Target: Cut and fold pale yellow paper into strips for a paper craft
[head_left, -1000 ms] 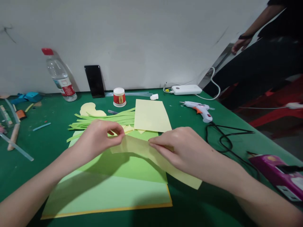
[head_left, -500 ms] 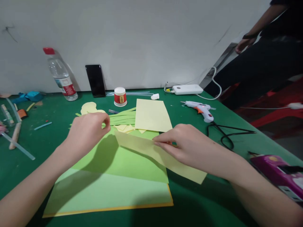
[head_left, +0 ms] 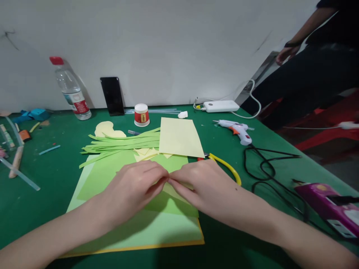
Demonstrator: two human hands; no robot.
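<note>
My left hand [head_left: 134,192] and my right hand [head_left: 196,185] meet fingertip to fingertip over a stack of green paper sheets [head_left: 112,175]. Both pinch a pale yellow paper strip [head_left: 175,191], which is mostly hidden under my fingers. Just beyond them lie a pale yellow sheet [head_left: 179,137], small yellow paper scraps [head_left: 146,153] and a bundle of thin green paper strips [head_left: 123,144]. Yellow-handled scissors [head_left: 224,164] lie on the green table [head_left: 50,168] right of my right hand.
A water bottle [head_left: 70,89], a black phone [head_left: 112,96] and a red-and-white cup [head_left: 141,114] stand by the wall. A glue gun [head_left: 237,130] with black cord [head_left: 269,164], a power bank [head_left: 220,106] and a magenta device [head_left: 328,207] are on the right. Another person [head_left: 308,56] stands at far right.
My left hand swung out to the left, then came back to meet the right. The long yellow strip that stretched out to the right is now gathered under my fingers, uncovering the scissors.
</note>
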